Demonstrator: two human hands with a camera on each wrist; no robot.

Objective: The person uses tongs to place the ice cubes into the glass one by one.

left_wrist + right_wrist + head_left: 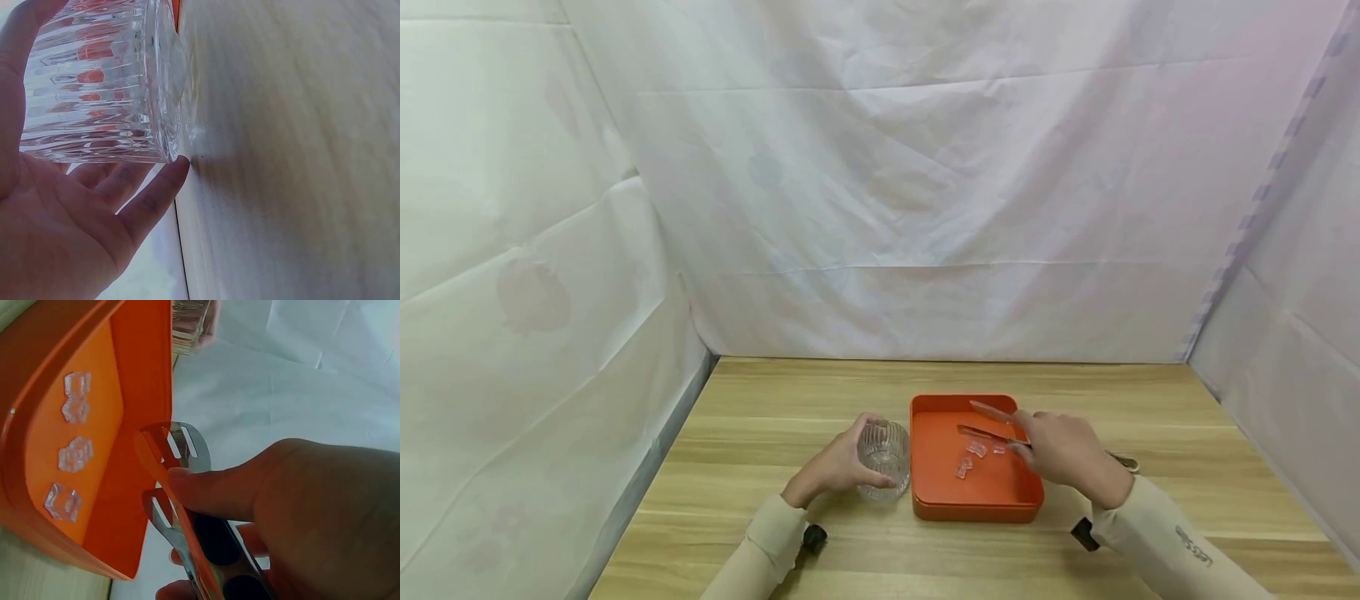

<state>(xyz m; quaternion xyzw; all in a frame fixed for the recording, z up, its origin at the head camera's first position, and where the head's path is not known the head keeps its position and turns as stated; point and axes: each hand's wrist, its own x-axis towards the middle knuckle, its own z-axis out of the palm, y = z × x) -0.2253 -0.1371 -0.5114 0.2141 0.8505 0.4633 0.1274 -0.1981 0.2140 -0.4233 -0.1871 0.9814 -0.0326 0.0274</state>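
My left hand (842,460) curls round a ribbed clear glass (883,458), which stands upright at the left side of an orange square tray (977,504). In the left wrist view the thumb and fingers of the hand (69,219) lie on both sides of the glass (94,94). My right hand (1063,450) holds metal tongs (988,435) over the tray's right side, their two arms apart with nothing between the tips. Several clear cubes (62,502) lie on the tray floor, below the tongs (187,544) gripped by the right hand (300,512).
The light wooden table (775,417) extends on both sides of the tray and in front of it. White cloth (925,208) hangs behind the table and at both sides.
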